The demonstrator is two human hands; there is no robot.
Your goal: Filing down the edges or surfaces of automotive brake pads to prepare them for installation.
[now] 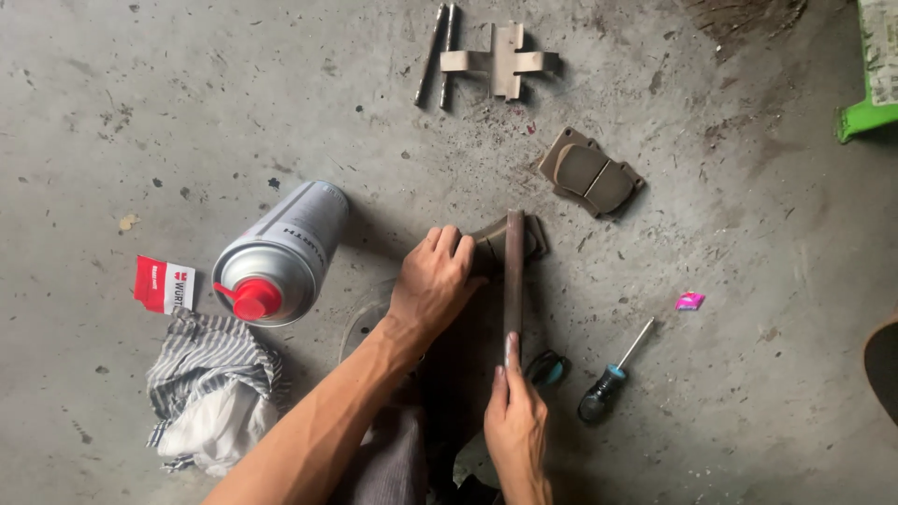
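Down at the centre of the view, we see the left hand [432, 283] with its grip curled and pressed down on a brown brake pad [500, 241] that lies on the concrete floor [748, 187], the fingers folded over the pad's near edge so that much of it is hidden. Our right hand [514, 418] has its grip pinched together around the near end of a long dark flat file [514, 271], which runs straight away from us and lies across the pad just beside the left fingers. Left of the hands a grey spray can [281, 251] lies on its side, its red nozzle turned towards us, with dark lettering along its body; further left, apart from the can, a small red and white cap or label piece [164, 284] rests on the floor. Below the can a crumpled striped grey and white rag [210, 393] sits just beside our left forearm. To the right of the right hand lies a screwdriver [613, 374] with a black and blue handle, its shaft pointing up and right, and a second dark and blue handle [547, 367] peeks out touching the right hand. A small pink scrap [689, 300] lies further right. Beyond the file a second brake pad [591, 173] rests at a tilt, and at the top edge we see two metal pins [438, 54] next to a set of thin metal clips [503, 61]. A green plastic corner [865, 117] shows at the upper right.
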